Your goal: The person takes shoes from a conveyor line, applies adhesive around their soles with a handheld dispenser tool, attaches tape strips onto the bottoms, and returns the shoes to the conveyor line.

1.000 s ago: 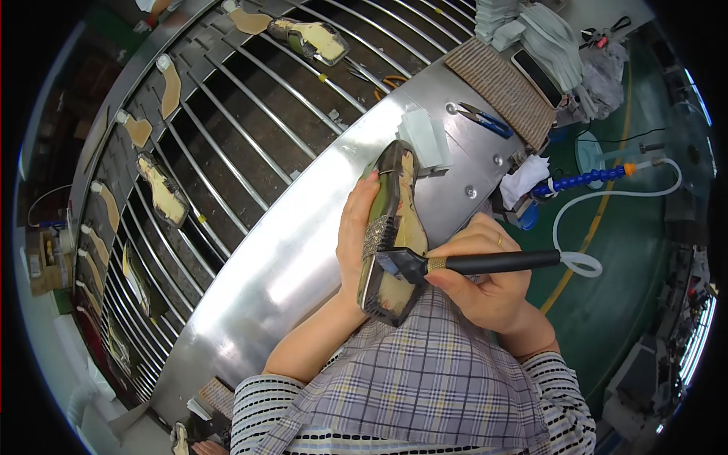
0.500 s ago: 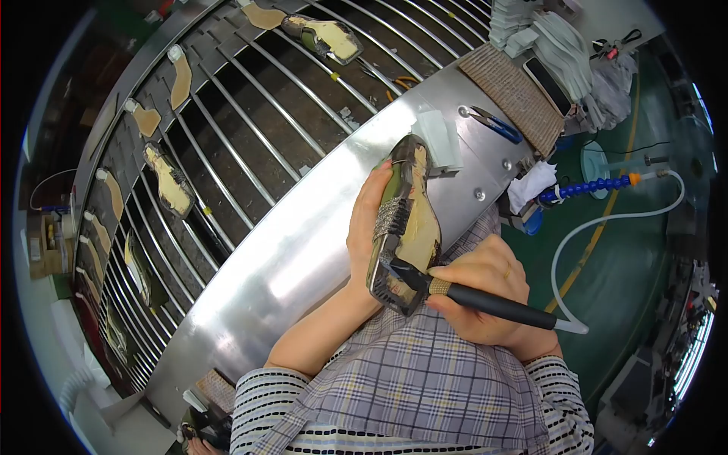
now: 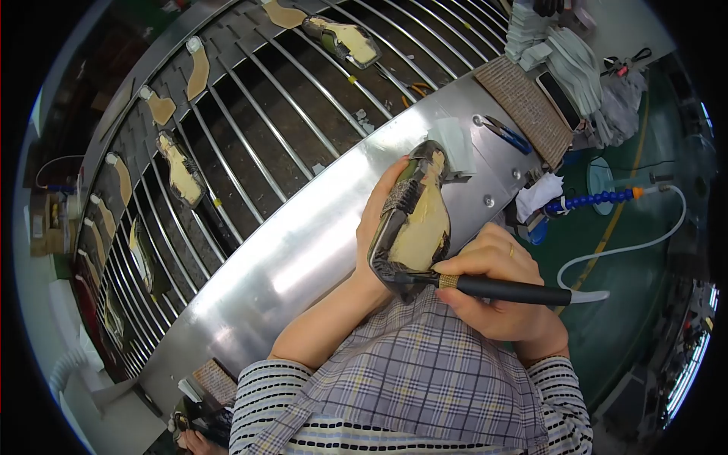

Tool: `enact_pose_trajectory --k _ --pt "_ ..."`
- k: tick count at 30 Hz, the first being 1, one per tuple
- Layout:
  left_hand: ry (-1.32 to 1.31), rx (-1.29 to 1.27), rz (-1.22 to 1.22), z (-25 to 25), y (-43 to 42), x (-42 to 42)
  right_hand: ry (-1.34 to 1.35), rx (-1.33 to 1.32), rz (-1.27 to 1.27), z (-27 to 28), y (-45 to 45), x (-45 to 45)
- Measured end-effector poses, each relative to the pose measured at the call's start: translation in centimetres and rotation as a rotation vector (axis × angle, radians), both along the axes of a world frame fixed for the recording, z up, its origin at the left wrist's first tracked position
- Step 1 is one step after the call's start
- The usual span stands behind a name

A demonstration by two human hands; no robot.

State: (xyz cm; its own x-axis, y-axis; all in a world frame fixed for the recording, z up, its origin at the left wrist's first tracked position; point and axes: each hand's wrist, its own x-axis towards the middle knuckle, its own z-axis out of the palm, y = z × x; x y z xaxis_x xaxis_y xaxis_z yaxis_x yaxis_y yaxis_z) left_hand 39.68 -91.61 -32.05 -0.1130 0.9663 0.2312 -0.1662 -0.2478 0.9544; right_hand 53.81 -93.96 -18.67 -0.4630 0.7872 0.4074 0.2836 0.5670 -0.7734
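Observation:
My left hand (image 3: pixel 373 227) is wrapped round the far side of a shoe upper on a last (image 3: pixel 421 227), its pale underside turned up and its toe end near my apron. Between the thumb and fingers of my right hand (image 3: pixel 497 284) is a black-handled brush tool (image 3: pixel 516 290) with a gold collar and a white hose at its back end. The dark tip of the tool touches the lower edge of the underside. Beside the shoe's upper end, pale sheets (image 3: pixel 456 144) lie on the metal ledge (image 3: pixel 265 265).
Beyond the ledge, a rack of metal bars (image 3: pixel 296 121) carries other shoes (image 3: pixel 180 168) and tan insole pieces (image 3: pixel 199 68). Scissors (image 3: pixel 506 135), a woven mat (image 3: pixel 523 106), a phone (image 3: pixel 558 98) and a blue jointed hose (image 3: pixel 595 200) are at the right. Another person's hand (image 3: pixel 199 442) shows at lower left.
The shoe has turned and tilted, with its toe end swung left. The tool tip has moved down from the middle part to the lower edge. The surroundings have shifted slightly right in view.

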Motion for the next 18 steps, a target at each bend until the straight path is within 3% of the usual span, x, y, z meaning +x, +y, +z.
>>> enact_pose_trajectory --k 3,7,9,11,18 --pt "-0.24 -0.122 -0.145 1.0 -0.4 -0.5 0.021 -0.031 0.051 0.3 0.4 0.0" --pt "-0.269 -0.067 -0.261 2.5 -0.6 -1.7 0.043 -0.073 0.104 0.2 0.8 0.2" --pt "-0.634 -0.283 -0.392 2.7 -0.7 -1.9 0.113 -0.115 0.074 0.0 0.9 -0.1" --pt "-0.753 -0.403 -0.44 2.6 -0.9 -1.9 0.113 -0.11 0.088 0.1 1.1 0.0" --pt "-0.46 -0.325 -0.386 1.9 -0.9 -1.7 0.071 -0.066 0.115 1.4 2.1 -0.5"
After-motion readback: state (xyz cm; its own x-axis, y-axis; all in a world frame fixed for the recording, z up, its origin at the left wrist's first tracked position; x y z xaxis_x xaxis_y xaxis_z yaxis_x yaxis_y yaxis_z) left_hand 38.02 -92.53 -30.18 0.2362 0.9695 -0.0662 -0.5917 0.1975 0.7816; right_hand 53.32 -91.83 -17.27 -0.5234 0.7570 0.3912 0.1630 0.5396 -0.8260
